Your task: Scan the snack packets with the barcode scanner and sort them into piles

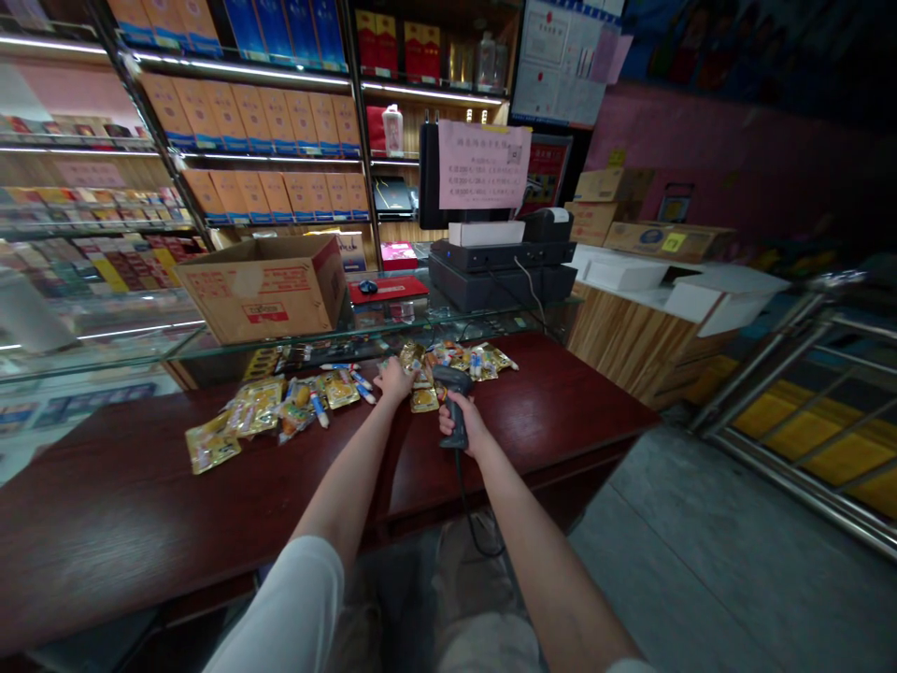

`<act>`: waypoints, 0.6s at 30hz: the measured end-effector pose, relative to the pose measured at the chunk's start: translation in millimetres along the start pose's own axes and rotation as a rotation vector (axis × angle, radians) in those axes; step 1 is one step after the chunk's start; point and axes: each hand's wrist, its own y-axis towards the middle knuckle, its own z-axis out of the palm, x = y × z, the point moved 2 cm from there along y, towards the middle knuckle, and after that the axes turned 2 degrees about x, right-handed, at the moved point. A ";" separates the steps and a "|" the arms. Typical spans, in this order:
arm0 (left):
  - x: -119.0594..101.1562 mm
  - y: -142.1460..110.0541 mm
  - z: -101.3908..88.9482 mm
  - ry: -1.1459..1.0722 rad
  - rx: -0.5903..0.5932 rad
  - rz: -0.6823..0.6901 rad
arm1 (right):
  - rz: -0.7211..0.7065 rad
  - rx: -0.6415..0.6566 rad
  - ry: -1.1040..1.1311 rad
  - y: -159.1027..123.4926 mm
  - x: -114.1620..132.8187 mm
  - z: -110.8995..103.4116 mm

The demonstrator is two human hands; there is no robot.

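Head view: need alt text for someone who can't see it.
A person's right hand grips a corded handheld scanner above a reddish-brown table, while the left hand is among small packets scattered on it. Behind are an open cardboard box, a monitor partly covered by a pink sign, and shelved orange boxes.

The left sleeve [291,598] is white, plain and short, with soft creases and a loose, rounded hem near the elbow. A small edge of the right sleeve [629,666], also pale, shows at the bottom of the view. Below the hems, the left forearm [350,467] and right forearm [539,533] are bare, slim and smooth, narrowing towards the wrists. The left hand [396,380] and right hand [468,422] are ungloved. The trousers [487,636] look beige-grey, their cloth loosely wrinkled, finer details lost in shadow.
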 end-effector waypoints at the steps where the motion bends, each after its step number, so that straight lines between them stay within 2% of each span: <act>1: 3.1 -1.2 -2.4 -0.046 0.002 -0.011 | 0.004 -0.003 0.000 -0.3 0.3 0.3; 4: 13.5 -2.8 -13.8 -0.099 0.002 -0.002 | 0.010 0.002 0.001 -1.3 1.1 1.2; 10: 28.1 -13.4 -31.9 -0.150 0.006 0.115 | 0.017 0.009 -0.009 -2.9 2.1 3.1; 14: 19.1 -30.7 -26.1 -0.189 0.005 0.165 | 0.013 0.024 -0.018 -5.1 2.8 4.4; 18: 7.5 -43.6 -24.9 -0.259 -0.048 0.184 | -0.003 0.013 -0.028 -7.8 3.0 4.6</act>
